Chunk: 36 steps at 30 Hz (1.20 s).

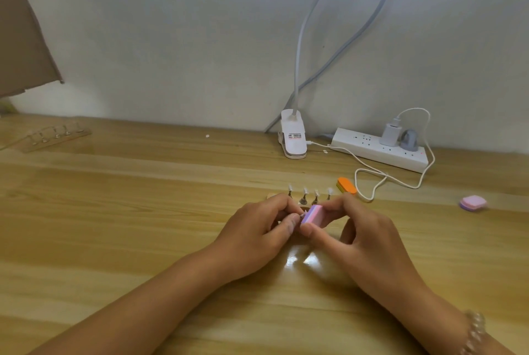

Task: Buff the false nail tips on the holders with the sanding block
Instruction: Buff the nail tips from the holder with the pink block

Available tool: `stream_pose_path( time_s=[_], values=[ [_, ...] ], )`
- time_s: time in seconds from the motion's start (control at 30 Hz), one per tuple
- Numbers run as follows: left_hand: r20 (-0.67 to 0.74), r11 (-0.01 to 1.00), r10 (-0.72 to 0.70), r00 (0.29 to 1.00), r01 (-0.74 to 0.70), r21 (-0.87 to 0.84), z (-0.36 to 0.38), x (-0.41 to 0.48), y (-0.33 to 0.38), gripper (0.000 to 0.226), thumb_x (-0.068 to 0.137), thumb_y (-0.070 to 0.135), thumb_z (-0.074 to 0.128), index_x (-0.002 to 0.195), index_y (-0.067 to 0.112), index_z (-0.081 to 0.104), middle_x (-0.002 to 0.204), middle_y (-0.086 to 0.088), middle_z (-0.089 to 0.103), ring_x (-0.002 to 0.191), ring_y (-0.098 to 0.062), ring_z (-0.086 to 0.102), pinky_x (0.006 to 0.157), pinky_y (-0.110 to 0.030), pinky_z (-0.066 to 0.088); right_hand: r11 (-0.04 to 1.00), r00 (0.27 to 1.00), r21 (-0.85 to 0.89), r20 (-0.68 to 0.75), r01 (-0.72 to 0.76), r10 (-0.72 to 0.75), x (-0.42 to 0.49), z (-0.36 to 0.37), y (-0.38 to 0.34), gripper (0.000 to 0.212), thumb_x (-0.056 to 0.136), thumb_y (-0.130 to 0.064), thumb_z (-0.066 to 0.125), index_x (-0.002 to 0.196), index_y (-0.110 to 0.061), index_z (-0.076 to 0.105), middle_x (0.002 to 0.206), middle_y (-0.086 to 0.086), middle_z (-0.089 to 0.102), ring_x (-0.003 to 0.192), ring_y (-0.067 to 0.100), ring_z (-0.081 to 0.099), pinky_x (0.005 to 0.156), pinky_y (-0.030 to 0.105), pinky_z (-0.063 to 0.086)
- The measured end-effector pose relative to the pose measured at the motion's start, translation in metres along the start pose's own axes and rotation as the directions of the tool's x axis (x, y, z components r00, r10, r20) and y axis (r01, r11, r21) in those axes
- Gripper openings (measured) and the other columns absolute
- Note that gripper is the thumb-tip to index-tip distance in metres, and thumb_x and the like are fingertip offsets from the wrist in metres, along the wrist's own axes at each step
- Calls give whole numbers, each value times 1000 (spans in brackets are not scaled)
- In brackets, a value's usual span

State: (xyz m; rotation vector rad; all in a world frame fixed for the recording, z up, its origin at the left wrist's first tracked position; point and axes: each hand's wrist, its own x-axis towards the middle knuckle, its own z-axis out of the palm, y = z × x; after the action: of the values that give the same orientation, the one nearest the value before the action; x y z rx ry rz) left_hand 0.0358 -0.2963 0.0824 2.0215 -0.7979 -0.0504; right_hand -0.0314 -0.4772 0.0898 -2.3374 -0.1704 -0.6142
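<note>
The block (312, 213) is pinched by the right hand (369, 237). A holder (301, 215) touching it is pinched by the left hand (257, 230).

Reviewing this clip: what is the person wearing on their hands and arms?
Both forearms are bare: no sleeves, no gloves. The left hand shows no jewellery; the right hand has a bracelet of pale round beads at its wrist.
</note>
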Motion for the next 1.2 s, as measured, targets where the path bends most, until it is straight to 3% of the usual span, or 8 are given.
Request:
stream_pose_path(
  time_s=[0.17,0.3,0.4,0.57,0.7,0.87,0.97,1.2],
  values=[
    [16,998,-25,1000,26,-60,-1,1,-2,12,101,14,54,97,19,64,79,8,69,68,-9,58,69,-44,51,998,997,-42,52,53,-50,-2,2,-4,36,72,-64,64,92,-34,59,89,-24,67,54,11,56,55,31,47],
    [21,996,-14,1000,16,-90,1,-1,0,13,102,15,52,97,22,62,85,14,74,69,5,61,65,-28,45,1000,998,-2,-62,-28,28,2,-2,4,29,72,-53,71,88,-32,61,84,-25,68,55,9,55,56,31,44],
    [20,998,-4,1000,6,-69,1,-1,0,13,98,27,50,97,22,61,87,0,74,69,-13,61,68,-46,51,998,999,-39,-3,54,-54,-1,1,-3,34,74,-58,67,94,-32,61,88,-23,67,53,10,53,54,32,46],
    [11,997,12,1000,-12,-77,1,0,-2,19,102,13,53,93,29,59,73,21,67,60,4,57,63,-30,47,997,997,-71,-79,17,-23,0,0,0,38,72,-65,63,91,-33,61,85,-26,65,55,8,54,54,29,44],
    [-10,997,24,1000,-25,-75,2,0,-3,15,101,15,54,94,26,61,76,16,66,63,-5,58,64,-35,49,999,1000,-35,-8,7,-8,-1,2,-2,28,73,-55,69,90,-34,62,86,-23,68,54,11,55,55,33,47],
    [-345,999,52,937,-44,31,-3,7,-4,18,94,12,64,93,30,67,106,12,59,84,1,54,66,-8,36,992,992,87,-73,-93,100,0,-3,5,23,75,-44,73,91,-32,63,86,-23,68,48,15,53,58,30,43],
    [-434,997,-17,901,48,62,-16,13,-11,13,93,19,67,95,30,72,95,14,56,84,-4,51,67,-15,35,996,998,63,-37,-56,58,-3,-1,1,23,75,-47,71,91,-33,61,88,-22,67,49,14,52,56,29,42],
    [-342,989,-95,935,127,72,-18,23,-17,6,90,24,70,92,29,73,91,18,71,89,-13,63,89,-43,50,998,998,22,-12,-66,66,-2,1,1,24,75,-52,67,89,-35,60,90,-23,67,52,14,54,58,36,48]
  ],
)
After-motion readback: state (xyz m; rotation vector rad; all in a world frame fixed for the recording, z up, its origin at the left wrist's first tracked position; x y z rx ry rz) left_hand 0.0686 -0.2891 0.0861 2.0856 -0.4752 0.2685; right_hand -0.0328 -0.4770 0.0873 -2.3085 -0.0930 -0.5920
